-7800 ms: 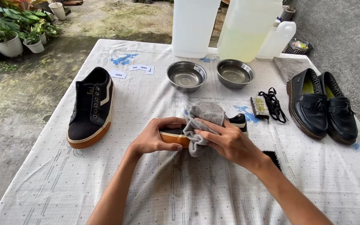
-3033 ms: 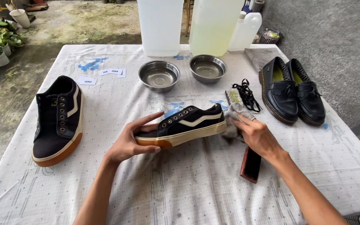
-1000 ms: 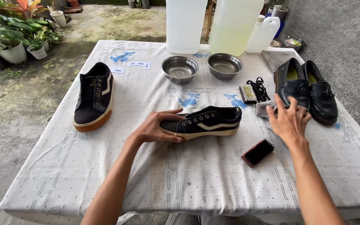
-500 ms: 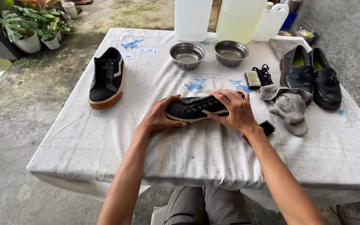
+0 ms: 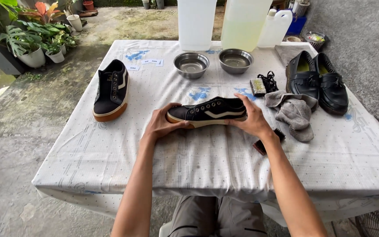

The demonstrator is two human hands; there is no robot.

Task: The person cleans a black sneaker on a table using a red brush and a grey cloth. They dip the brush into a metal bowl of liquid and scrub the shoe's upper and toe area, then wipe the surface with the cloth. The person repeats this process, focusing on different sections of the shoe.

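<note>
Both hands are gripping the black sneaker (image 5: 209,113) mid-desk, left hand (image 5: 163,124) clasping the toe, right hand (image 5: 253,120) the heel; grey cloth (image 5: 292,110) is lying aside, so wiping looks done, laces (image 5: 268,81) still out.

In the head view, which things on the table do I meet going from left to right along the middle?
Lone sneaker → left hand → held sneaker → right hand → grey cloth → black loafers.
</note>
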